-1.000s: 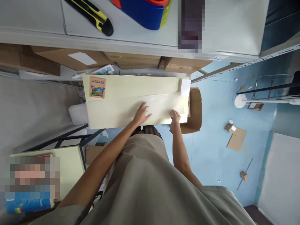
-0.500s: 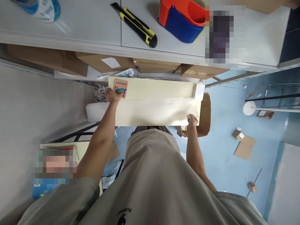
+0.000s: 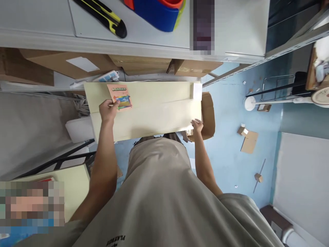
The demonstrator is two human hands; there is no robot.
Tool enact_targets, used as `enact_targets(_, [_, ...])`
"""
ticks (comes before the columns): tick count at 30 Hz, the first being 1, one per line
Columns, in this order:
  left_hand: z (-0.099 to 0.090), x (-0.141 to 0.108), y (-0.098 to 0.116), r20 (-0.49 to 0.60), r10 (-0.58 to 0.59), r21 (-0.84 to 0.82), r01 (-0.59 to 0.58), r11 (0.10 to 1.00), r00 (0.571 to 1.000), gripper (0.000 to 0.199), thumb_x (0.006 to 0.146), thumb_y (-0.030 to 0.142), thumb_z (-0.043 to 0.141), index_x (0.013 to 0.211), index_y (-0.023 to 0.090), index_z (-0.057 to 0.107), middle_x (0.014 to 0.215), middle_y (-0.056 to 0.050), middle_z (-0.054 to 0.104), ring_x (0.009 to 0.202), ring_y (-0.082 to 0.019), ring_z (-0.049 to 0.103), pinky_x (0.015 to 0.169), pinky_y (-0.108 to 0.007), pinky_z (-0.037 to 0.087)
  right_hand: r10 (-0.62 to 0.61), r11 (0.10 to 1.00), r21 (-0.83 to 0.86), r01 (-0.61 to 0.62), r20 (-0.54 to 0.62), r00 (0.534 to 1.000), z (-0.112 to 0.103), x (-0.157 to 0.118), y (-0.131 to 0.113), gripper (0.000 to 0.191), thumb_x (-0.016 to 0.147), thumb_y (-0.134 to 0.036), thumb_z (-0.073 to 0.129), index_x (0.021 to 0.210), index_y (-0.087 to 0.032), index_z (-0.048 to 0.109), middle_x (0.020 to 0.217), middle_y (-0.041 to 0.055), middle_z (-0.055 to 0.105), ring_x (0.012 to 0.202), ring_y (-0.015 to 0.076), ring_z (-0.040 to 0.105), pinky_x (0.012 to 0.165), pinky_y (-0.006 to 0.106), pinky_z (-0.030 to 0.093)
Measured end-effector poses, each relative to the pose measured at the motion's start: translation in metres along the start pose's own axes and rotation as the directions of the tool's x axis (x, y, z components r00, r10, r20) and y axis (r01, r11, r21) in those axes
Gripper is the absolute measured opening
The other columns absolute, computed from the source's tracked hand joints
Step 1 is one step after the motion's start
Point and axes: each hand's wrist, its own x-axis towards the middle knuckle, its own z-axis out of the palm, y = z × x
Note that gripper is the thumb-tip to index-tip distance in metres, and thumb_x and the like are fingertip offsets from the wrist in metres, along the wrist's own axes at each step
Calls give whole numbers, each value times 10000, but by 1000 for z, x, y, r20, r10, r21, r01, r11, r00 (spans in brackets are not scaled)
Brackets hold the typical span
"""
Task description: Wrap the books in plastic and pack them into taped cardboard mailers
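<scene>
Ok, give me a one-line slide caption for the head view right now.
Left hand holding a pink booklet over a pale tabletop, right hand by the tabletop's near right corner.

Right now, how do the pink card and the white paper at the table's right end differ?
The pink card bears a colorful picture; the white paper looks blank.
The pink card looks larger than the white paper.
The left hand grips the pink card; no hand touches the white paper.
Shared: both appear flat and roughly rectangular.
</scene>
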Motion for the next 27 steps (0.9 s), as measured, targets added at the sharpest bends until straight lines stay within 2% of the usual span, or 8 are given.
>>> enact_targets(3, [48, -59, 38, 29, -22, -251, 28, 968, 999, 309, 880, 484, 742, 844, 198, 631, 764, 11, 643, 677, -140, 580, 604, -247, 439, -5, 999, -34, 7, 79, 997, -7, 23, 4, 373, 739, -245, 809, 1089, -167, 706, 850, 28, 795, 781, 176, 753, 796, 308, 623])
enact_targets(6, [111, -109, 75, 234, -35, -384, 125, 915, 972, 376, 857, 513, 798, 773, 200, 608, 731, 9, 617, 653, -126, 570, 609, -249, 436, -31, 994, -103, 48, 164, 986, -12, 47, 6, 349, 766, -283, 812, 1084, -176, 719, 890, 48, 806, 773, 183, 746, 814, 318, 607])
enact_targets(8, [160, -134, 93, 394, -36, -419, 214, 882, 918, 415, 838, 529, 829, 740, 201, 595, 736, -9, 627, 684, -141, 606, 635, -263, 459, -65, 979, -175, 108, 232, 970, -12, 59, 8, 279, 817, -313, 772, 1056, -175, 734, 906, 71, 810, 799, 199, 749, 830, 327, 599])
enact_targets(11, [230, -157, 105, 563, -55, -431, 350, 832, 825, 394, 816, 526, 858, 773, 201, 640, 751, -35, 656, 693, -157, 620, 655, -286, 481, -107, 940, -269, 211, 354, 929, -12, 71, 13, 221, 873, -326, 698, 1018, -170, 755, 970, 111, 822, 889, 236, 755, 876, 354, 595])
enact_targets(14, [283, -167, 101, 594, -152, -325, 408, 853, 790, 334, 786, 456, 875, 758, 197, 664, 671, -16, 618, 603, -145, 550, 634, -304, 451, -104, 919, -302, 254, 436, 894, -13, 78, 20, 210, 883, -331, 672, 982, -173, 769, 1037, 128, 829, 959, 258, 755, 932, 377, 590])
enact_targets(18, [311, -175, 85, 453, -258, -162, 364, 917, 853, 283, 725, 379, 880, 711, 189, 670, 686, -24, 660, 636, -163, 576, 650, -311, 444, -86, 917, -305, 256, 476, 875, -15, 85, 27, 205, 900, -334, 652, 958, -182, 778, 1027, 120, 832, 978, 271, 758, 959, 392, 585])
enact_targets(24, [313, -184, 77, 445, -263, -152, 362, 920, 856, 293, 748, 436, 853, 817, 183, 721, 733, -48, 724, 737, -213, 670, 747, -338, 532, -88, 905, -320, 281, 505, 859, -15, 91, 28, 181, 926, -324, 643, 958, -192, 764, 989, 105, 825, 967, 273, 750, 967, 392, 579])
enact_targets(27, [317, -183, 76, 411, -230, -109, 297, 949, 882, 271, 770, 435, 826, 823, 190, 724, 798, -68, 760, 807, -245, 710, 774, -345, 545, -97, 892, -337, 300, 506, 857, -14, 91, 29, 182, 947, -318, 623, 976, -193, 752, 1005, 107, 818, 972, 273, 751, 970, 391, 572])
